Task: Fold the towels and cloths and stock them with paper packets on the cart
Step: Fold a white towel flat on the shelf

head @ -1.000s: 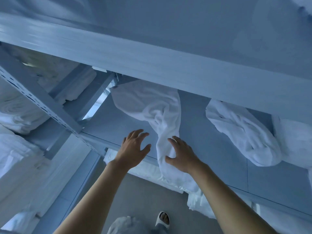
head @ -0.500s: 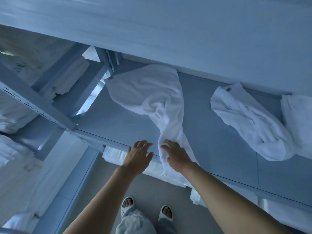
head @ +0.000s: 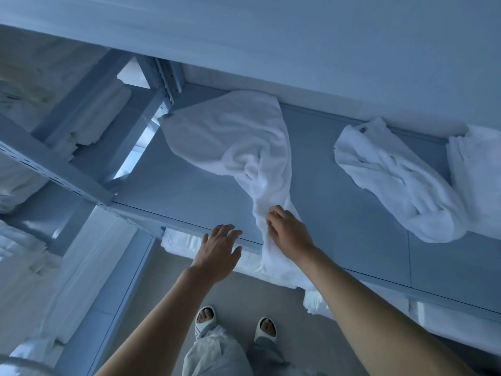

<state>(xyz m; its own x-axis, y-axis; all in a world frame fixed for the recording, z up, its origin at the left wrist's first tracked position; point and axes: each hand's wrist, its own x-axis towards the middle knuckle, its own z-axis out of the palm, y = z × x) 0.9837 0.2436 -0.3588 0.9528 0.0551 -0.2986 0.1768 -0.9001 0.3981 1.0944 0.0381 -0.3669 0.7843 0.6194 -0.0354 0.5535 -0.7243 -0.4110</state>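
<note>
White towel (head: 233, 139): terry cloth, unfolded and rumpled, spread wide at the back left of the blue-grey shelf (head: 352, 213), narrowing into a twisted tail that runs to the front edge and hangs over it. Second white towel (head: 401, 180): crumpled into a long bunched heap, lying diagonally on the same shelf, well apart to the right. Third white cloth (head: 479, 175): at the far right, touching the second, partly cut off by the frame.
</note>
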